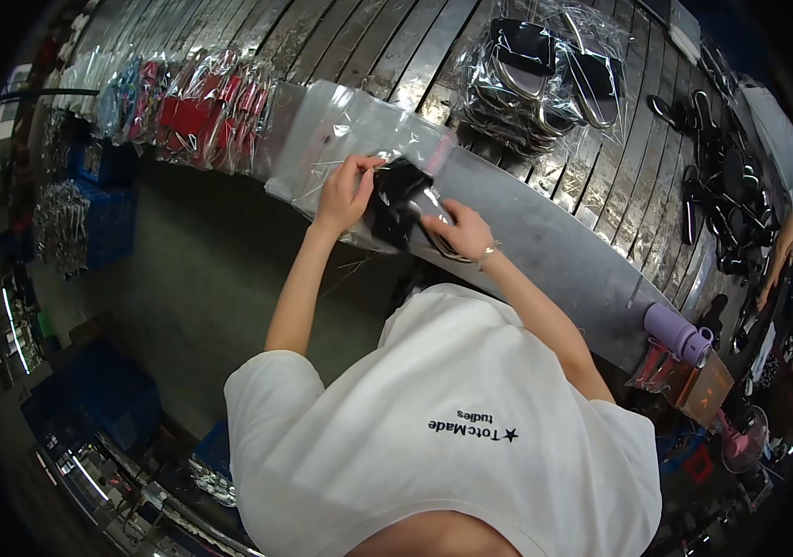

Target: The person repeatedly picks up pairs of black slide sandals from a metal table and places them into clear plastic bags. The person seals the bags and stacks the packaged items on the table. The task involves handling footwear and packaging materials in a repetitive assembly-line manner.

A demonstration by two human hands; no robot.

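1. A black item with a glossy panel (pixel 406 190) is held over the near edge of the metal table (pixel 531 218), left of the edge's middle; a clear plastic sheet or bag is seen around it, but whether it is inside cannot be told.
2. Its right lower side is grasped by the right hand (pixel 463 230), with the fingers curled onto it.
3. The left hand (pixel 345 193) is placed at its upper left, with thumb and fingers bent close to the plastic; whether anything is pinched there cannot be told.
4. Clear plastic bags (pixel 327 125) are laid flat beneath and just beyond the hands, along the table's near edge.
5. Red packets (pixel 197 116) are lined up in clear wrapping toward the near left corner.
6. Bagged black pieces with shiny rims (pixel 545 79) are piled on the slats toward the far edge.
7. Loose black pieces (pixel 726 176) are heaped toward the right end, near another person (pixel 786 148).
8. A purple bottle (pixel 670 332) is seen by the near right corner, beside a cardboard box (pixel 707 388).
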